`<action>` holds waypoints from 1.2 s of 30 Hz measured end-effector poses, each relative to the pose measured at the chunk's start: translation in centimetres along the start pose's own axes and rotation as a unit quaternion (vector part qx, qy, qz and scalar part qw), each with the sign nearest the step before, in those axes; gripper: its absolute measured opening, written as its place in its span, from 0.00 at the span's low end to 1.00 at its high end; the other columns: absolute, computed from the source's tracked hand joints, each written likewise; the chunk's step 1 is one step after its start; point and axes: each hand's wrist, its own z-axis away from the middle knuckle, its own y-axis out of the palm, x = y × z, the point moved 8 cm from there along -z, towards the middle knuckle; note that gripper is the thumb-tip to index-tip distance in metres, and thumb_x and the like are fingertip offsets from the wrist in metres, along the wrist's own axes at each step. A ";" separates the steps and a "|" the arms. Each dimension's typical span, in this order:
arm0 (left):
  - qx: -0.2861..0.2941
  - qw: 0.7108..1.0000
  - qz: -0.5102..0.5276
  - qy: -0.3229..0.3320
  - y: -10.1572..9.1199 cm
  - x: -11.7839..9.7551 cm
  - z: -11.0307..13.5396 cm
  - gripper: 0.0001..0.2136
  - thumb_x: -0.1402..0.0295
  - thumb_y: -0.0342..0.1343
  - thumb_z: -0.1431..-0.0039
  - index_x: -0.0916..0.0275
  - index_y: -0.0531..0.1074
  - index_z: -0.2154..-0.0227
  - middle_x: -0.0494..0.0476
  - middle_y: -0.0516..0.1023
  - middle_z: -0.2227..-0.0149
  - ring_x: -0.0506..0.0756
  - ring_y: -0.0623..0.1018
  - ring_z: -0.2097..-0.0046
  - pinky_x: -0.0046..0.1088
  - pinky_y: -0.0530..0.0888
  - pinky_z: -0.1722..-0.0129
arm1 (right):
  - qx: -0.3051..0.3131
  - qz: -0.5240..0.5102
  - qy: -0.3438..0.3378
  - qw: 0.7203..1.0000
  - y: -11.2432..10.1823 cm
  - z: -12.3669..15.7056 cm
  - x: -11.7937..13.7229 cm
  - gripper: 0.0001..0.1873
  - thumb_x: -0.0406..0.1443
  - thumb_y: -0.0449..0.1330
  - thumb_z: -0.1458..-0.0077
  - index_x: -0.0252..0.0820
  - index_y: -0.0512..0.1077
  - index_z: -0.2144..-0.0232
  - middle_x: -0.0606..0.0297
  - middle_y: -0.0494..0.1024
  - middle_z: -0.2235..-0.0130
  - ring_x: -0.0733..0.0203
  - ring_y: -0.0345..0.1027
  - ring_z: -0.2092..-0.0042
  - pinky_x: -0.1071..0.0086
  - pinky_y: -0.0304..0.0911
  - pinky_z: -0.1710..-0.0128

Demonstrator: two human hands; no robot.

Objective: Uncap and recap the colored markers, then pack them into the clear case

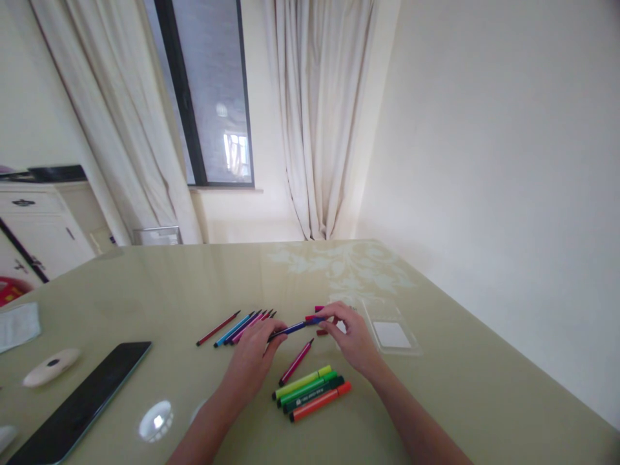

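Note:
My left hand (254,345) is closed on the barrel of a blue marker (293,328). My right hand (353,339) pinches the blue cap (314,321) at the marker's other end; whether cap and barrel are joined I cannot tell. Pink and dark red caps, among them a dark red cap (322,332), lie by my right fingers. Left of my left hand, several uncapped markers lie in a row, including a light blue marker (234,329) and a dark red marker (217,328). An uncapped magenta marker (296,363) lies between my hands. Nearer me are capped markers, an orange marker (320,402) among them.
A clear plastic case (391,334) lies right of my right hand. On the left are a black tablet (82,403), a whitish oval object (51,367) and a pale cloth (19,326). The glossy green table (194,278) runs up to the wall on the right.

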 end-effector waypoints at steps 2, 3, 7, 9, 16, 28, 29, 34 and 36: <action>0.006 1.000 0.016 0.003 0.3 -0.3 0.1 0.10 0.62 0.50 0.32 0.57 0.76 0.58 0.57 0.82 0.57 0.60 0.78 0.53 0.38 0.73 0.50 | 0.012 0.002 -0.005 1.000 0.3 0.1 0.1 0.08 0.37 0.63 0.42 0.48 0.82 0.61 0.61 0.82 0.58 0.57 0.75 0.58 0.63 0.72 0.56; 0.008 1.000 0.026 0.005 0.5 -0.5 0.1 0.11 0.63 0.50 0.32 0.56 0.77 0.57 0.57 0.82 0.56 0.59 0.78 0.53 0.38 0.73 0.49 | 0.016 0.003 -0.004 1.000 0.4 0.1 0.0 0.08 0.37 0.63 0.42 0.48 0.82 0.61 0.62 0.83 0.59 0.56 0.75 0.57 0.63 0.71 0.54; 0.018 0.998 0.064 0.005 1.0 -1.3 0.3 0.14 0.62 0.47 0.32 0.56 0.78 0.54 0.57 0.82 0.57 0.58 0.79 0.54 0.34 0.74 0.51 | 0.033 -0.014 0.044 0.998 0.6 0.2 -0.8 0.09 0.39 0.65 0.43 0.48 0.83 0.60 0.61 0.85 0.59 0.54 0.77 0.58 0.60 0.71 0.53; 0.020 0.997 0.069 0.001 1.0 -1.5 0.3 0.16 0.62 0.45 0.31 0.56 0.79 0.55 0.56 0.82 0.62 0.57 0.79 0.59 0.32 0.75 0.56 | 0.040 -0.039 0.063 0.996 0.7 0.2 -1.1 0.09 0.40 0.66 0.43 0.47 0.83 0.60 0.61 0.85 0.59 0.53 0.78 0.57 0.59 0.71 0.53; 0.015 0.998 0.065 0.001 1.0 -1.9 0.4 0.18 0.60 0.44 0.30 0.58 0.81 0.59 0.55 0.81 0.68 0.56 0.78 0.64 0.30 0.73 0.61 | 0.061 -0.083 0.052 0.993 1.4 0.3 -1.7 0.08 0.41 0.69 0.45 0.46 0.83 0.64 0.62 0.85 0.60 0.54 0.78 0.57 0.61 0.70 0.54; 0.098 0.993 0.017 -0.060 3.2 -0.9 0.8 0.22 0.58 0.38 0.27 0.58 0.77 0.65 0.56 0.80 0.65 0.57 0.77 0.60 0.32 0.69 0.57 | 0.198 0.037 0.078 0.976 -0.5 0.4 -0.9 0.06 0.39 0.70 0.48 0.44 0.83 0.68 0.65 0.82 0.68 0.60 0.70 0.67 0.68 0.62 0.65; 0.099 0.993 0.014 -0.070 3.3 -0.5 0.8 0.21 0.59 0.39 0.28 0.58 0.76 0.64 0.56 0.80 0.64 0.57 0.77 0.60 0.32 0.69 0.57 | 0.202 0.042 0.082 0.975 -0.6 0.4 -1.1 0.06 0.40 0.70 0.48 0.44 0.83 0.68 0.65 0.82 0.69 0.60 0.70 0.67 0.68 0.61 0.65; 0.124 0.990 -0.003 -0.063 3.7 -0.2 1.2 0.08 0.62 0.54 0.37 0.59 0.75 0.62 0.55 0.79 0.61 0.57 0.77 0.57 0.32 0.69 0.56 | 0.219 0.064 0.082 0.970 -1.8 0.4 -1.8 0.07 0.41 0.69 0.47 0.45 0.83 0.67 0.65 0.82 0.67 0.58 0.72 0.64 0.67 0.62 0.62; 0.134 0.989 -0.012 -0.065 3.7 -0.1 1.3 0.08 0.62 0.55 0.38 0.59 0.75 0.62 0.55 0.79 0.61 0.58 0.77 0.57 0.33 0.69 0.55 | 0.224 0.077 0.083 0.968 -2.0 0.3 -1.8 0.07 0.41 0.69 0.47 0.45 0.83 0.68 0.65 0.82 0.68 0.58 0.72 0.64 0.67 0.62 0.62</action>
